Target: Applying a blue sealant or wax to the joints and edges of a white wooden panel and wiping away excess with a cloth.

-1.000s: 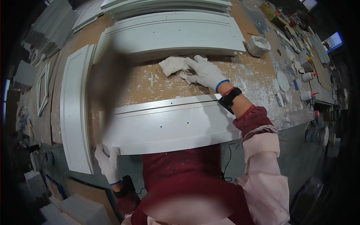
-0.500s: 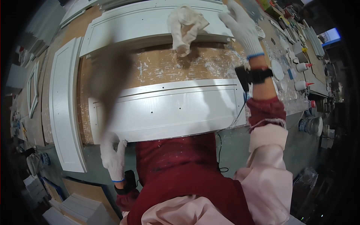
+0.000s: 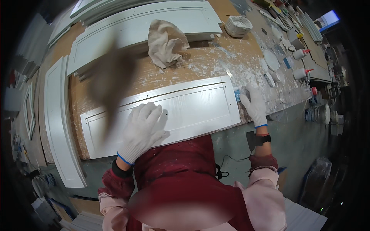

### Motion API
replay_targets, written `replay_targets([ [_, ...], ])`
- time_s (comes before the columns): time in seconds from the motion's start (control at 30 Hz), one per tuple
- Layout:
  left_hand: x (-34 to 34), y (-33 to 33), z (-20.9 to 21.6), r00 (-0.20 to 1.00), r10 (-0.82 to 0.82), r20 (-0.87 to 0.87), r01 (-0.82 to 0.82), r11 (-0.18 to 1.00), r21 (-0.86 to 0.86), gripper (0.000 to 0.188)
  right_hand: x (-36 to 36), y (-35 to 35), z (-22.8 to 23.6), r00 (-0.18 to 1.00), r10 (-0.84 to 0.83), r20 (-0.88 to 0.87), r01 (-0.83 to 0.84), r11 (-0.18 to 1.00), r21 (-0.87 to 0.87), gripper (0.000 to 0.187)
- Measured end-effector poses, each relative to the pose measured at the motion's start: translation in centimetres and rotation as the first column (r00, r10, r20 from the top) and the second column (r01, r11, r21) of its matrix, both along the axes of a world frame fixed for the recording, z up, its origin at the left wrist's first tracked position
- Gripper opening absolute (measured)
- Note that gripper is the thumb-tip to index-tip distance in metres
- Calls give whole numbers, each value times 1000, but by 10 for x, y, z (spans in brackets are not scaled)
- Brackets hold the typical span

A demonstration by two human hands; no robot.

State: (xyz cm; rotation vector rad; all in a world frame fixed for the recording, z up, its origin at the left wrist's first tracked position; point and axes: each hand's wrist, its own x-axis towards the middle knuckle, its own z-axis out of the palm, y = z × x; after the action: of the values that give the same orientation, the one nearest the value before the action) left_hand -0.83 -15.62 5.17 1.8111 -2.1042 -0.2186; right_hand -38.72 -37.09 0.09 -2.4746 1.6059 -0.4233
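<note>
Head camera: I find the left hand (image 3: 142, 131) spread on the panel (image 3: 196, 104) at the bench (image 3: 202, 61)'s near edge; I cannot tell the grip of the right hand (image 3: 255, 106). Uneven pressure could shift the panel.

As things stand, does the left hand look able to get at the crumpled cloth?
Probably yes: the left hand is spread over the near white panel, and only flat panel and paint-flecked bench separate it from the crumpled cloth.
</note>
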Motion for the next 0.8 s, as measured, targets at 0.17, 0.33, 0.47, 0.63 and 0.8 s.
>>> replay_targets([
  [0.17, 2, -42, 0, 992, 123, 24, -124, 987, 103, 62, 4, 3, 5, 996, 72, 51, -75, 996, 54, 59],
  [0.33, 26, -92, 12, 991, 37, 128, -21, 992, -121, 59, 16, 11, 15, 999, 52, 12, -53, 988, 142, 59],
  [0.47, 15, -150, 7, 927, -76, 368, 107, 992, -66, 60, 22, 10, 19, 999, 20, 48, -25, 994, 108, 62],
  [0.63, 22, -181, -21, 958, -83, 276, 107, 992, -72, 61, 20, 11, 20, 992, 123, 12, -123, 981, 152, 56],
  [0.8, 49, -157, -18, 959, -37, 282, 28, 999, 34, 55, 23, 3, 11, 990, 99, -103, -95, 995, 39, 44],
])
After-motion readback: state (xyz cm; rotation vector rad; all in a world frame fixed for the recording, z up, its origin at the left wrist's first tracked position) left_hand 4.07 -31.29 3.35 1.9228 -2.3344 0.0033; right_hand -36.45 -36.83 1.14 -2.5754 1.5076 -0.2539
